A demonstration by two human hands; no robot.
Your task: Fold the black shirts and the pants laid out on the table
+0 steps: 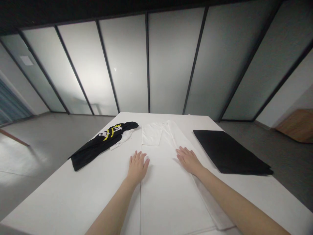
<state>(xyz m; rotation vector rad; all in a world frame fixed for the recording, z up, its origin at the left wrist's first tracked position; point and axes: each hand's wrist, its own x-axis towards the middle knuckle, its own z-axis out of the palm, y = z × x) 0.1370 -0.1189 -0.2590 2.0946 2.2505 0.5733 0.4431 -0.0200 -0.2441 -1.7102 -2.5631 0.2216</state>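
A white garment [166, 182] lies spread flat down the middle of the white table [73, 195], with one sleeve folded in near its far end. My left hand [137, 166] lies flat on the garment's left edge, fingers stretched out and slightly apart. My right hand [188, 159] presses flat on the garment's right side, fingers extended toward the far end. Neither hand holds anything.
A crumpled black garment with yellow and white markings [102, 142] lies at the left of the table. A flat folded black cloth [230, 151] lies at the right. Frosted glass panels stand behind the table. A wooden piece [297, 125] sits on the floor far right.
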